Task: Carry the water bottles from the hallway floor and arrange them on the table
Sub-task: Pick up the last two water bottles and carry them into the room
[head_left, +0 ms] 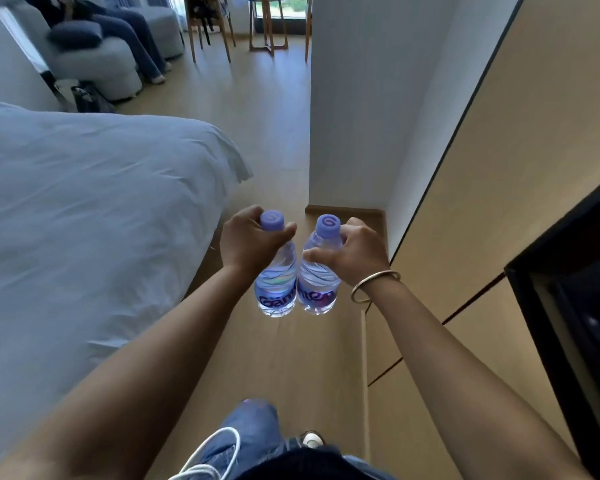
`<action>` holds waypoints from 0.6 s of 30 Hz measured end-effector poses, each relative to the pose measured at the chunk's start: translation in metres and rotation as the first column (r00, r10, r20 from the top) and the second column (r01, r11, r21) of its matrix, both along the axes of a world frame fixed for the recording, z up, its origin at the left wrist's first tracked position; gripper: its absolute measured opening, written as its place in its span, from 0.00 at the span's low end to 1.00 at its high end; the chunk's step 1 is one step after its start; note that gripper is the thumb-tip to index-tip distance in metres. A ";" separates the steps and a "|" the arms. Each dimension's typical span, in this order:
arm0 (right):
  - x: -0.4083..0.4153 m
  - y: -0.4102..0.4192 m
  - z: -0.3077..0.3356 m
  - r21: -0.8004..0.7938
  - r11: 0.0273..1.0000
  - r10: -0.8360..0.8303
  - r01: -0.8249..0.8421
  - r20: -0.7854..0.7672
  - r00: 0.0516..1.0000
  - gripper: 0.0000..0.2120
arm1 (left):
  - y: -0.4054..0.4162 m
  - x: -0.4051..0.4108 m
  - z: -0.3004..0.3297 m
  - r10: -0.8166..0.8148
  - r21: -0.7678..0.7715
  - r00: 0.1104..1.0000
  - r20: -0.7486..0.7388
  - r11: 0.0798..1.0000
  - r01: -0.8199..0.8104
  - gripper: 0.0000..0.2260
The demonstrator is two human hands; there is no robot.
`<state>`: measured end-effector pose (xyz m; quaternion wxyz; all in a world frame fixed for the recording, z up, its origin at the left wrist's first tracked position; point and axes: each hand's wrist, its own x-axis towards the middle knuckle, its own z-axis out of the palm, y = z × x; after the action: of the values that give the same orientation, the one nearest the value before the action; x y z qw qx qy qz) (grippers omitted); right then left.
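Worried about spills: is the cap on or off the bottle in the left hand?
On. The purple cap sits on the neck of the left bottle, just above the left hand gripping it.

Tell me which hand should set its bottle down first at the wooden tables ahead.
Left, marginally. The tables stand far ahead, slightly left of centre, nearer the left hand and its bottle. The right hand grips its bottle close beside the white wall.
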<state>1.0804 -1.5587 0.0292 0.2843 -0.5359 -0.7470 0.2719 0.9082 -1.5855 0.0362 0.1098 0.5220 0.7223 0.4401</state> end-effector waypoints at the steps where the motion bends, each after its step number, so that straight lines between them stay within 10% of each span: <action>1: -0.003 0.013 -0.003 -0.006 1.000 0.003 -0.003 0.002 1.000 0.16 | 0.012 -0.002 -0.003 -0.002 -0.004 1.000 -0.004 1.000 0.002 0.21; 18: -0.130 0.310 -0.005 -0.018 0.999 0.031 -0.030 0.058 0.998 0.17 | 0.309 -0.135 -0.007 0.022 0.006 0.999 0.049 1.000 -0.022 0.22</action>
<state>0.9502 -1.2488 0.0244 0.2539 -0.5343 -0.7608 0.2669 0.7731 -1.2764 0.0291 0.1209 0.5034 0.7238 0.4562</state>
